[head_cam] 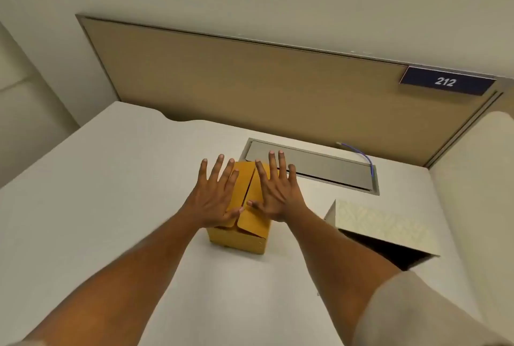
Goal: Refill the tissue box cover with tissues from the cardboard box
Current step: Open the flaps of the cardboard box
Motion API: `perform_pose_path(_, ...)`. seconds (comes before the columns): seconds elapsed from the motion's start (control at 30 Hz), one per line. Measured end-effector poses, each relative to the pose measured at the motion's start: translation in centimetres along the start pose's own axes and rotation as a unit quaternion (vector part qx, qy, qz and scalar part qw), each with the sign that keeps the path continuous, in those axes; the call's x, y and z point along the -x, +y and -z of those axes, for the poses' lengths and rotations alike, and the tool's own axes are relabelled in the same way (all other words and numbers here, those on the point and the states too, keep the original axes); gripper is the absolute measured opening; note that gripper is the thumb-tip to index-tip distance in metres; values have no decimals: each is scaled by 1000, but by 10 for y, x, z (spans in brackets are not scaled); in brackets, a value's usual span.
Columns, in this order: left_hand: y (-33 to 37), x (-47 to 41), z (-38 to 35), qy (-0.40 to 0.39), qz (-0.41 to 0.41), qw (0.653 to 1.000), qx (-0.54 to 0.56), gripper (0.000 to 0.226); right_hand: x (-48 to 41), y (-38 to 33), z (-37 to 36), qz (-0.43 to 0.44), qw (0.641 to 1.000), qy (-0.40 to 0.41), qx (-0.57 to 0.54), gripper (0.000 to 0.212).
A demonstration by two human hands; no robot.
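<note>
White counter (111, 206) fills the view, a tan panel (250, 90) standing behind it with a dark plate (447, 81) reading 212. Set into the counter at the back is a grey cable hatch (319, 167), a blue cable (361, 155) curling out of its far end. To the right lies the tissue cover (381, 223) — pale, patterned, tipped so its dark open underside faces the camera, nothing visible inside. Centre stage: the box (242, 234), yellow-brown cardboard, top flaps meeting along a seam. Both hands sit flat on those flaps — left hand (215, 201) on the left flap, right hand (274, 198) on the right, fingers (274, 163) spread wide and gripping nothing, thumbs almost meeting at the seam. This looks like the opening step: box still shut, no tissues out. Next call, I'd say, is getting fingertips under the flap edges at that seam and folding them outward, steadying the light box so it doesn't slide.
</note>
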State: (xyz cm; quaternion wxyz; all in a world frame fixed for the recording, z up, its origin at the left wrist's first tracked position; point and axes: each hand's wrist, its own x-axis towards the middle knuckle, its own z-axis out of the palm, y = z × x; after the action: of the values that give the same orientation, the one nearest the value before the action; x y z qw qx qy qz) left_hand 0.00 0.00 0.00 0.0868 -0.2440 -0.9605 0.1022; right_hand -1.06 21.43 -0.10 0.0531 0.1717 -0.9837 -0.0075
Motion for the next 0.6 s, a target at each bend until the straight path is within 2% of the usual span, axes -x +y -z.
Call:
perform_pose_path(0.17, -1, 18, -24, -29, -87, 996, -9, 116, 4, -9, -19, 33, 999, -24, -26, 104)
perform_pose_path(0.23, -3, 22, -28, -40, -107, 993, 0, 115, 6, -15, -22, 51, 997, -32, -41, 103)
perform_pose_path(0.43, -17, 25, -22, -43, -129, 990, 29, 82, 19, -24, -22, 170, 983, -34, -64, 90)
perform_pose_path(0.6, -28, 34, -25, 15, -179, 982, 62, 46, 15, -25, -15, 222, 973, -15, -57, 80)
